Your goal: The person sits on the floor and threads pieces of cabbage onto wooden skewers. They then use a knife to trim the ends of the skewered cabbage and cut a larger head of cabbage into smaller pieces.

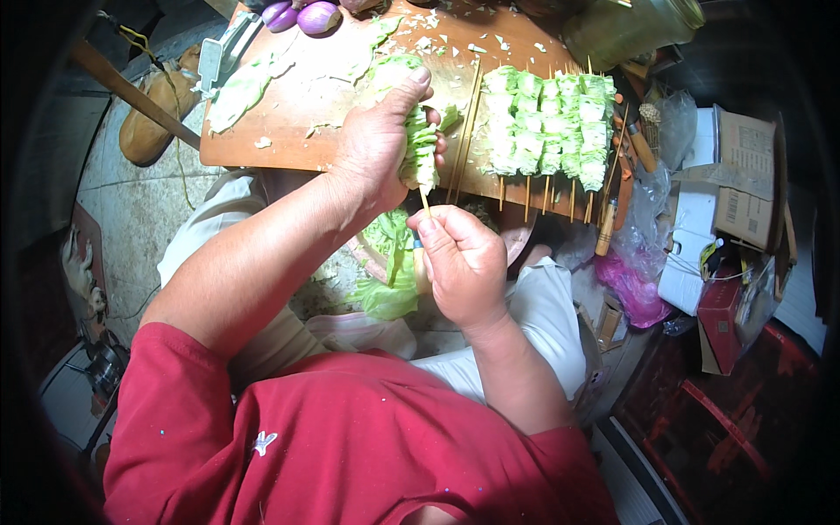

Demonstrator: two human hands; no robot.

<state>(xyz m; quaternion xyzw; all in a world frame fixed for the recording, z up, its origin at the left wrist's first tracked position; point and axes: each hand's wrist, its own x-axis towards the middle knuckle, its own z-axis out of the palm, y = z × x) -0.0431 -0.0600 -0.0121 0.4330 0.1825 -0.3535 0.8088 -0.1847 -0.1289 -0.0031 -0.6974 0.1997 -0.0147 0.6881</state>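
My left hand (387,134) is wrapped around a stack of folded cabbage pieces (420,147) threaded on a wooden skewer. Just below it, my right hand (462,262) pinches the bare lower end of that skewer (425,202). A handle, partly hidden, shows beside the right fingers. On the wooden board (275,147), several finished-looking cabbage skewers (548,125) lie side by side to the right. Bare wooden skewers (467,131) lie between them and my left hand. Loose cabbage leaves (241,95) spread over the board's left part.
Purple onions (319,18) sit at the board's far edge, near a glass jar (633,29). Wooden-handled tools (607,228) rest at its right edge. Cabbage scraps (387,289) hang below my hands, by a basin. Boxes (745,177) and plastic bags (633,282) crowd the right.
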